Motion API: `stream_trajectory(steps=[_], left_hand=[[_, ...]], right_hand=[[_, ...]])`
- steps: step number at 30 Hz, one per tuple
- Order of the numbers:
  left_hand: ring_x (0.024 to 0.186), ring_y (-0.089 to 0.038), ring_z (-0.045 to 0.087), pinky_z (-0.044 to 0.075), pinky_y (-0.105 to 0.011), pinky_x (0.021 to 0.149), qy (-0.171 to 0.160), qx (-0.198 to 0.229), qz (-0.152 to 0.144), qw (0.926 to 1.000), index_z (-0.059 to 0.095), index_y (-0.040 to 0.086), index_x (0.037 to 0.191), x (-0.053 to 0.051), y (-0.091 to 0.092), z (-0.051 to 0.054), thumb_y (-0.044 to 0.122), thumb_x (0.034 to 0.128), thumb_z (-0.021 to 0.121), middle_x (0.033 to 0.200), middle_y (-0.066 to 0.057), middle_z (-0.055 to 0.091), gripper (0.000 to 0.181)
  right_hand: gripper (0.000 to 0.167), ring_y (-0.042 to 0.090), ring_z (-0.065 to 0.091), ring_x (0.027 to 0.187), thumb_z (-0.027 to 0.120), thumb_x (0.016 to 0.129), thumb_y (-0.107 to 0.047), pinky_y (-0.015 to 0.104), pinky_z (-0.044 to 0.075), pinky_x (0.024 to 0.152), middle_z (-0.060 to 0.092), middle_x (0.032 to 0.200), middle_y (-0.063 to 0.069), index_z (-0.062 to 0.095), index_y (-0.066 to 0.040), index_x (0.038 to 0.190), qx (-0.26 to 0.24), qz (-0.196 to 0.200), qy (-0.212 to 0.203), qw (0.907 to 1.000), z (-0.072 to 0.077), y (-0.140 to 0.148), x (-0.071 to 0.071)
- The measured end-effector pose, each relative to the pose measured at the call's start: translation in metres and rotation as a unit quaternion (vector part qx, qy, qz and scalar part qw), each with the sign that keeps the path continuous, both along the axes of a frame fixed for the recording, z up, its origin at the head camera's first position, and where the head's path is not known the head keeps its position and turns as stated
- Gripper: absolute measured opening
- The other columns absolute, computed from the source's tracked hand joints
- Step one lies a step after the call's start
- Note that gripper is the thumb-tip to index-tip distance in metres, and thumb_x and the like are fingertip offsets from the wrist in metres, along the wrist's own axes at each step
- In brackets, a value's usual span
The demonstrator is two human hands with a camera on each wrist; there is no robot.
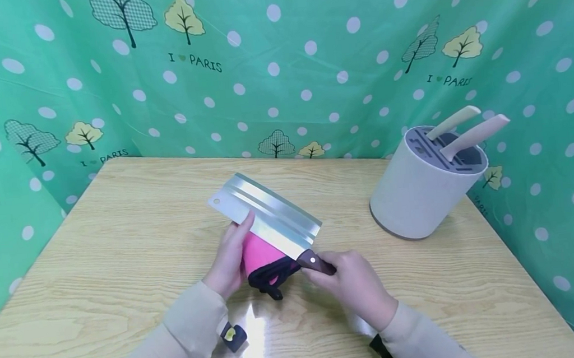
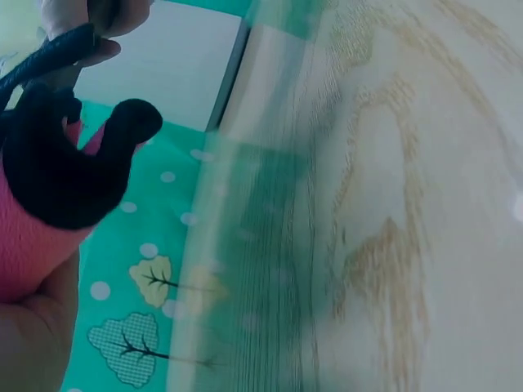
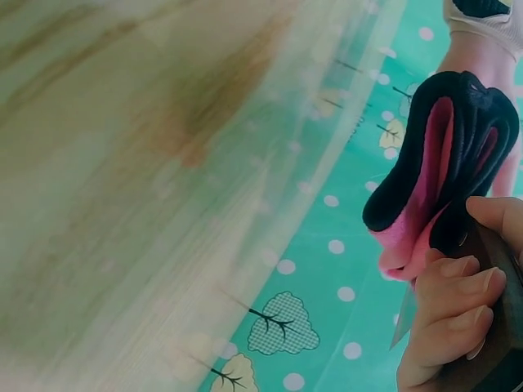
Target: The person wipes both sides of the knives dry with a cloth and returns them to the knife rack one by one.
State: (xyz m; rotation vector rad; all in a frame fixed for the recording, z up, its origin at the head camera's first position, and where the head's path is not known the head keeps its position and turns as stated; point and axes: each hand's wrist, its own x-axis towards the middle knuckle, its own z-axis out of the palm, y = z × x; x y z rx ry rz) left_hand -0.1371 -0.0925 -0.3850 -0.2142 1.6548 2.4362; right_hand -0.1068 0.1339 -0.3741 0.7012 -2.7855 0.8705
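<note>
A cleaver (image 1: 269, 211) with a broad steel blade is held above the table, blade toward the upper left. My right hand (image 1: 352, 280) grips its dark brown handle (image 1: 316, 261). Under the blade, my left hand (image 1: 229, 257) holds a folded pink cloth (image 1: 260, 255) with black edging against it, thumb lying over the blade's near edge. In the left wrist view the bunched black edging (image 2: 69, 167) of the cloth shows beside the palm. The right wrist view shows curled fingers (image 3: 458, 318) round the handle, with the cloth's folds just beyond.
A white cylindrical knife block (image 1: 414, 191) stands at the right of the wooden table (image 1: 120, 242), with two pale-handled knives (image 1: 473, 136) in its slots. A green dotted curtain (image 1: 260, 91) hangs behind and along the sides.
</note>
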Motion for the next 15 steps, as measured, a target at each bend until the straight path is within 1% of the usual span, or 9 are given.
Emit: stream_trajectory(steps=[2,4,6,8,11,13,15], left_hand=[[0.095,-0.015,0.069,0.058,-0.033,0.083,0.010,0.009,-0.013,0.9998,0.040,0.012,0.136,0.0014,0.0000,-0.0002,0.038,0.1002,0.053,0.113,-0.001,0.066,0.046],[0.094,-0.015,0.070,0.059,-0.034,0.083,0.017,0.018,-0.028,0.9993,0.039,0.011,0.135,0.0025,-0.0003,-0.0008,0.023,0.0976,0.056,0.114,-0.002,0.065,0.043],[0.092,-0.015,0.070,0.059,-0.032,0.082,0.022,0.021,-0.040,0.9988,0.038,0.009,0.132,0.0039,-0.0007,-0.0011,0.010,0.0912,0.057,0.114,-0.003,0.064,0.045],[0.092,-0.015,0.068,0.059,-0.030,0.080,0.029,0.023,-0.051,0.9980,0.037,0.007,0.130,0.0042,-0.0010,-0.0018,0.000,0.0837,0.055,0.114,-0.003,0.062,0.050],[0.089,-0.013,0.066,0.057,-0.026,0.076,0.038,0.017,-0.065,0.9970,0.036,0.003,0.126,0.0044,-0.0017,-0.0024,-0.006,0.0736,0.049,0.112,-0.004,0.060,0.054],[0.089,-0.013,0.065,0.057,-0.026,0.076,0.042,0.013,-0.075,0.9962,0.035,0.001,0.128,0.0043,-0.0021,-0.0032,-0.007,0.0701,0.046,0.113,-0.004,0.060,0.059],[0.088,-0.013,0.065,0.057,-0.025,0.075,0.042,0.006,-0.084,0.9956,0.033,0.000,0.130,0.0050,-0.0024,-0.0038,-0.008,0.0690,0.046,0.113,-0.005,0.060,0.062]], right_hand=[[0.028,-0.002,0.037,0.045,0.077,0.085,-0.027,0.016,0.034,0.042,0.049,0.053,-0.009,0.062,-0.012,0.067,0.001,-0.004,0.000,1.0000,0.0013,-0.0003,-0.0005],[0.027,-0.002,0.038,0.046,0.077,0.084,-0.028,0.016,0.035,0.043,0.051,0.054,-0.009,0.063,-0.012,0.068,0.001,-0.008,-0.001,1.0000,0.0023,-0.0008,-0.0012],[0.027,-0.001,0.039,0.047,0.077,0.084,-0.029,0.016,0.036,0.043,0.052,0.055,-0.009,0.064,-0.012,0.069,0.003,-0.010,-0.004,0.9999,0.0031,-0.0013,-0.0018],[0.026,0.000,0.041,0.047,0.077,0.085,-0.028,0.016,0.037,0.044,0.054,0.056,-0.008,0.065,-0.012,0.069,0.003,-0.010,-0.004,0.9999,0.0032,-0.0016,-0.0024],[0.024,0.000,0.042,0.048,0.077,0.085,-0.028,0.016,0.038,0.045,0.057,0.056,-0.006,0.067,-0.010,0.072,-0.002,-0.007,0.001,1.0000,0.0025,-0.0020,-0.0030],[0.023,0.000,0.043,0.049,0.077,0.085,-0.028,0.016,0.039,0.045,0.059,0.058,-0.005,0.071,-0.008,0.077,-0.007,-0.007,0.002,1.0000,0.0015,-0.0022,-0.0034],[0.022,0.000,0.045,0.049,0.078,0.084,-0.028,0.016,0.040,0.046,0.062,0.060,-0.004,0.073,-0.007,0.081,-0.008,-0.007,0.005,0.9999,0.0006,-0.0026,-0.0038]])
